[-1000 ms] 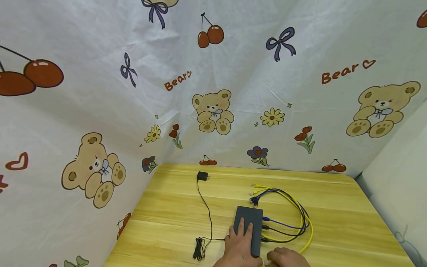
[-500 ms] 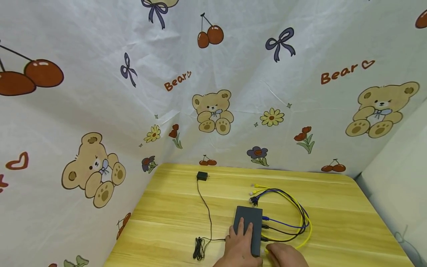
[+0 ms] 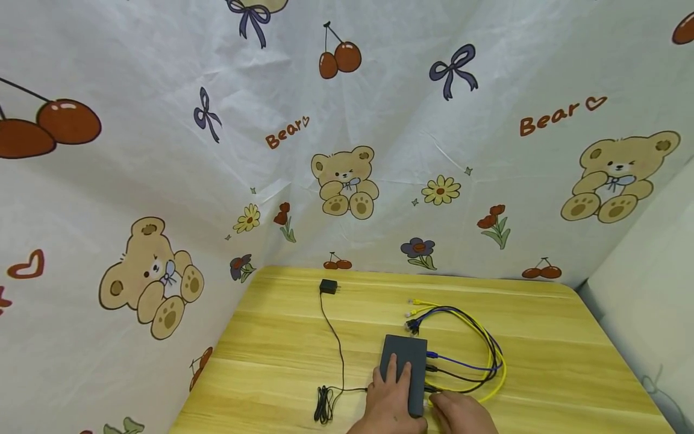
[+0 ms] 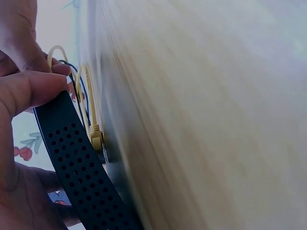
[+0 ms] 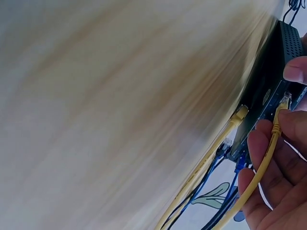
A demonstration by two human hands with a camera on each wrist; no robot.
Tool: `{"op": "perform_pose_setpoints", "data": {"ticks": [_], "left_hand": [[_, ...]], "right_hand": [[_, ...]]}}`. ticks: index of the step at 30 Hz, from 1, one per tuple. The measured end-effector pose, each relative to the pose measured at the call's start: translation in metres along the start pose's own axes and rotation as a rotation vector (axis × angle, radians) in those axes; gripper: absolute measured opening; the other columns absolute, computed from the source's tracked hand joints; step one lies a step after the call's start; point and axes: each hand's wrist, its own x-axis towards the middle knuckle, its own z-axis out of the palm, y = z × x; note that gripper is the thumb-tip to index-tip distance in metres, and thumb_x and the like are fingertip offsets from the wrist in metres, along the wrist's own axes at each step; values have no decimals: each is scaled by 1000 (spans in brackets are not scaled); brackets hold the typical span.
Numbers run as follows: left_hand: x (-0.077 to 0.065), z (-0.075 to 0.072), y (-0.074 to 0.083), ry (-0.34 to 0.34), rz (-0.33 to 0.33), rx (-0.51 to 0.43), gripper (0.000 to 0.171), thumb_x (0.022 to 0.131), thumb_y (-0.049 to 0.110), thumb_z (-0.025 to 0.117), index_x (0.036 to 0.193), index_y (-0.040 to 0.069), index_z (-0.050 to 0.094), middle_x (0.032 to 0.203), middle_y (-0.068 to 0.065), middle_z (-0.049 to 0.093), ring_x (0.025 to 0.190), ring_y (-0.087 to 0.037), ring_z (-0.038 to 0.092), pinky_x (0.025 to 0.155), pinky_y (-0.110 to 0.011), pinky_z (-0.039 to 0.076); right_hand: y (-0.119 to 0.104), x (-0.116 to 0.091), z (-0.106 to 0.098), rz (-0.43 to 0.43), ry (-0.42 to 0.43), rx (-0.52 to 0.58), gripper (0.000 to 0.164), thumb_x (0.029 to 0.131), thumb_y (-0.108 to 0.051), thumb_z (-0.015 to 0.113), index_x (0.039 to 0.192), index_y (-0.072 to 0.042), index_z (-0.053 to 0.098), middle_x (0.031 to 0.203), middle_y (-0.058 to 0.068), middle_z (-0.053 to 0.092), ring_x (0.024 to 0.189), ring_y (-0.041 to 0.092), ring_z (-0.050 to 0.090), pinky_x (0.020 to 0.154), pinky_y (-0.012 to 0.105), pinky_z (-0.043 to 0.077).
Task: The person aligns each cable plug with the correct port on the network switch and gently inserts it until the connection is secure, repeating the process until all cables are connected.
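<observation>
A dark network switch (image 3: 405,346) lies flat on the wooden table. My left hand (image 3: 388,399) holds it, fingers spread across its top and thumb pressed on the near perforated end (image 4: 79,165). My right hand (image 3: 463,415) pinches a yellow Ethernet cable (image 5: 256,179) just behind its plug. The clear tip of that plug (image 5: 286,99) is right at the port side of the switch, beside my left thumb. Farther along the same side, a blue plug (image 3: 432,355) and black plugs (image 3: 431,368) meet the switch.
The cables' loose ends, including a yellow plug (image 3: 416,302), lie beyond the switch, with their loops (image 3: 496,355) curving on the right. A black power adapter (image 3: 328,286) sits at the back; its bundled cord (image 3: 323,404) lies left of the switch. Printed cloth hangs behind the table.
My right hand has moved slightly away from me and toward the switch, bringing the yellow plug up to its port side. My left hand stays in place on the switch.
</observation>
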Motion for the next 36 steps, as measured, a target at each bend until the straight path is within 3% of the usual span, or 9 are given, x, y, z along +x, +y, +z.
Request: {"op": "perform_pose_setpoints", "data": {"ticks": [13, 20, 25, 28, 33, 36], "left_hand": [[-1, -1, 1, 16, 30, 44, 97, 70, 65, 76, 154, 42, 33, 165, -3, 18, 139, -50, 33, 90, -62, 45], [-1, -1, 3, 8, 42, 76, 94, 72, 68, 73, 153, 43, 33, 165, -2, 19, 138, -50, 33, 87, -60, 47], [4, 3, 3, 31, 43, 60, 90, 76, 72, 66, 154, 43, 32, 165, -4, 17, 139, -52, 30, 91, -63, 44], [4, 4, 7, 30, 10, 73, 89, 77, 73, 63, 154, 42, 31, 166, -5, 17, 140, -53, 29, 95, -65, 41], [2, 6, 12, 23, -55, 77, 90, 79, 74, 63, 155, 36, 32, 165, -9, 18, 141, -56, 26, 100, -70, 34], [1, 6, 14, 28, -68, 49, 90, 79, 71, 65, 154, 34, 34, 164, -11, 18, 140, -57, 25, 100, -72, 33]], "right_hand": [[-9, 4, 2, 51, 0, -29, 3, 88, -13, 73, 90, -14, 70, 76, -14, 55, 64, 1, 51, 55, 28, 44], [-7, 6, 2, 32, -46, 0, 15, 87, -25, 75, 94, -12, 71, 79, -12, 57, 68, 3, 53, 59, 29, 47], [-9, 3, 3, 46, 32, -58, 10, 85, -16, 76, 94, -14, 72, 81, -13, 58, 69, 3, 55, 60, 28, 49], [-10, 3, 3, 46, 68, -81, 10, 85, -12, 76, 94, -15, 73, 82, -13, 60, 71, 3, 57, 61, 27, 50], [-8, 3, 6, -11, 76, -82, 10, 86, -15, 75, 96, -14, 73, 86, -11, 62, 73, 5, 59, 63, 28, 52], [-4, 1, 10, -80, 145, -108, 10, 85, -15, 76, 95, -14, 73, 85, -11, 63, 74, 5, 59, 64, 28, 52]]}}
